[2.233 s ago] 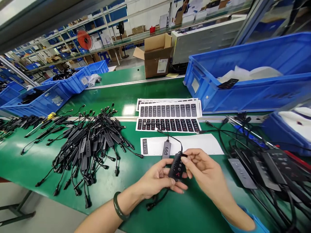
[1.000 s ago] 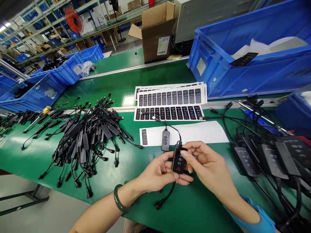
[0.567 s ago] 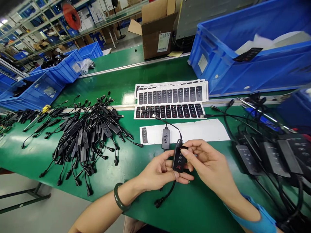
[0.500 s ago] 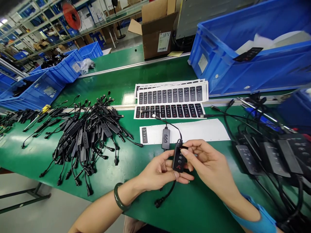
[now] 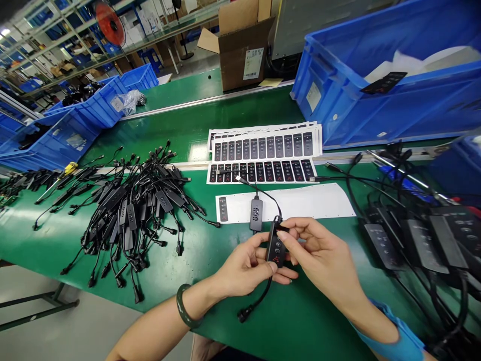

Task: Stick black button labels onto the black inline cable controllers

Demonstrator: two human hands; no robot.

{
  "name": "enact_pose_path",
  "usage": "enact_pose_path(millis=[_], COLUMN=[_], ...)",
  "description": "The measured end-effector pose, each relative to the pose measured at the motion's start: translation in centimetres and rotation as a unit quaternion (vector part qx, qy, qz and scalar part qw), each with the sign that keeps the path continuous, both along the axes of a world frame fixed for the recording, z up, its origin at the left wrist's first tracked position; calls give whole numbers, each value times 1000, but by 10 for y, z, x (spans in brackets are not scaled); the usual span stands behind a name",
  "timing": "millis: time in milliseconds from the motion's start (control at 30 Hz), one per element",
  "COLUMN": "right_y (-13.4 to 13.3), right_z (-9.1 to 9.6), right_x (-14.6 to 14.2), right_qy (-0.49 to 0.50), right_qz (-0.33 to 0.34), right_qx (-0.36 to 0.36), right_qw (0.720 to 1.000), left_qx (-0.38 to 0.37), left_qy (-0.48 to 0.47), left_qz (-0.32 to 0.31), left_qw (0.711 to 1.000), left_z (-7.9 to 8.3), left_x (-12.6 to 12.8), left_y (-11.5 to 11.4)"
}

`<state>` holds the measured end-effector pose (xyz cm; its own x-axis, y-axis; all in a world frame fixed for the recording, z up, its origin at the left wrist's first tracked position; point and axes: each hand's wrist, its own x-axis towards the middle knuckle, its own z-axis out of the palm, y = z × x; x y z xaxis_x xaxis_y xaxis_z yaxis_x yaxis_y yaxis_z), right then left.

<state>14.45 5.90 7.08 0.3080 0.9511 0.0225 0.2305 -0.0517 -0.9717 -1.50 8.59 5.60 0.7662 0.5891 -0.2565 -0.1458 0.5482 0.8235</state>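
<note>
Holding a black inline controller button-face up just above the green bench, the person grips it from both sides in the head view. The left hand curls round its left edge and lower end, while the right hand pinches its upper right edge between thumb and forefinger. That two-sided grip probably steadies the face toward the eyes. Its cable drops to a plug lying on the bench. Sticker sheets and a backing sheet lie just beyond the fingers, seemingly for easy reach. A second controller rests on that sheet, and a pile of cabled controllers lies to the left.
</note>
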Motion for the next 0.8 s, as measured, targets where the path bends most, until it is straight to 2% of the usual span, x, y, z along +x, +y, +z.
enact_pose_path(millis=[300,433,500,633,700,800], right_y=[-1,2,3,2,3,6], right_z=[-6,-15,-18,-19,-19,-20], right_x=[0,4,5,3,1,2], right_qy=[-9,33,52,85,65,19], right_qz=[-9,-19,13,144,146,105], right_qx=[-9,-36,-62,-120,-100,-56], right_qw=[1000,999,997,979,982,993], left_qx=[27,7,-12,-32,-45,-61], left_qy=[26,20,4,-8,2,20], left_qz=[2,16,22,11,5,7], left_qw=[999,1000,1000,999,999,998], left_z=[2,0,-1,0,0,-2], left_x=[1,0,0,0,1,2], left_y=[-1,0,2,4,4,3])
